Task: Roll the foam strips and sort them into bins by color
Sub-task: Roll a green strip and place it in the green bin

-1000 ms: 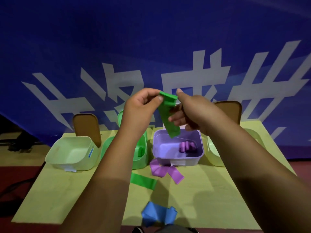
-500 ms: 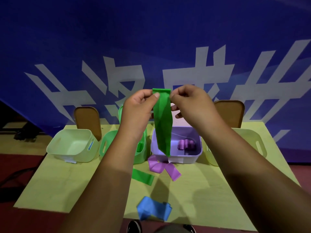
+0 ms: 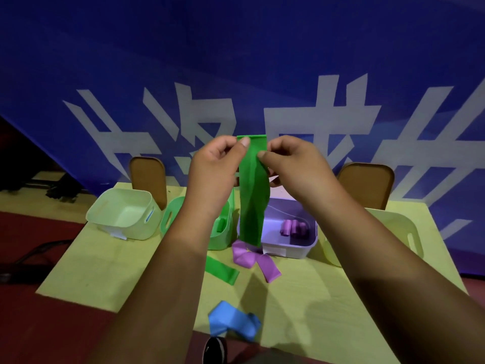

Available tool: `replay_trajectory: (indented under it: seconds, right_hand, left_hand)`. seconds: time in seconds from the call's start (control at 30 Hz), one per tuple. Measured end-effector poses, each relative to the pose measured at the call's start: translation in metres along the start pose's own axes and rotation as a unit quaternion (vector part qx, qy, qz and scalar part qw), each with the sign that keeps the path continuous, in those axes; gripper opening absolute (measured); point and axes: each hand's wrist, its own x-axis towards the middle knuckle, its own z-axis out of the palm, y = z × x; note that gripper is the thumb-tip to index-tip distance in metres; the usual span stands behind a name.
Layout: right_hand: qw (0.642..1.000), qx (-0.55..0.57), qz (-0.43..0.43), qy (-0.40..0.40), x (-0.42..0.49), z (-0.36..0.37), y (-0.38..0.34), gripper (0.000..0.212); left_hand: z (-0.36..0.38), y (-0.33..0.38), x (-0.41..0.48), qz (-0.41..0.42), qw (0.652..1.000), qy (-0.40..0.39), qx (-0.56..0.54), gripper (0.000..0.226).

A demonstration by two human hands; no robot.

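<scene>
Item: green foam strip (image 3: 253,195) unrolled, hanging straight, faintly creased (top edge level) | grip: left hand (image 3: 215,169) and right hand (image 3: 291,166) pinch its top corners, 11 and 1 o'clock | place: midair, lower end overlapping purple bin (image 3: 301,248)

Four bins stand on the table (image 3: 105,271): pale green bin (image 3: 123,219), green bin (image 3: 170,219), purple bin (image 3: 288,252), pale yellow bin (image 3: 399,232). Two brown lids: left lid (image 3: 148,177), right lid (image 3: 366,185). Two green strips: raised green strip (image 3: 253,200), flat green strip (image 3: 221,270). One blue strip (image 3: 233,323). The purple strips (image 3: 256,260) overlap, so their number is unclear. There are about three purple rolls (image 3: 294,227).
</scene>
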Motion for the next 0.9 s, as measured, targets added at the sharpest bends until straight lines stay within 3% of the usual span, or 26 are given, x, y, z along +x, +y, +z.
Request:
replay_trajectory:
  seconds: [0.2,0.7,0.9]
  right_hand:
    - [1.000,-0.015,-0.019,-0.013,0.005,0.012,-0.006,0.012]
    - [0.992,-0.074,-0.102,0.003,0.017,0.044,-0.045,0.009]
    - [0.987,-0.076,-0.133,0.044,0.022,0.063,-0.067,0.004]
  left_hand:
    - [-0.016,0.007,0.003,0.039,0.999,0.015,0.019,0.006]
    - [-0.065,0.024,0.023,0.088,0.996,0.003,0.014,0.010]
    - [-0.089,0.029,0.039,0.088,0.996,-0.027,-0.018,0.013]
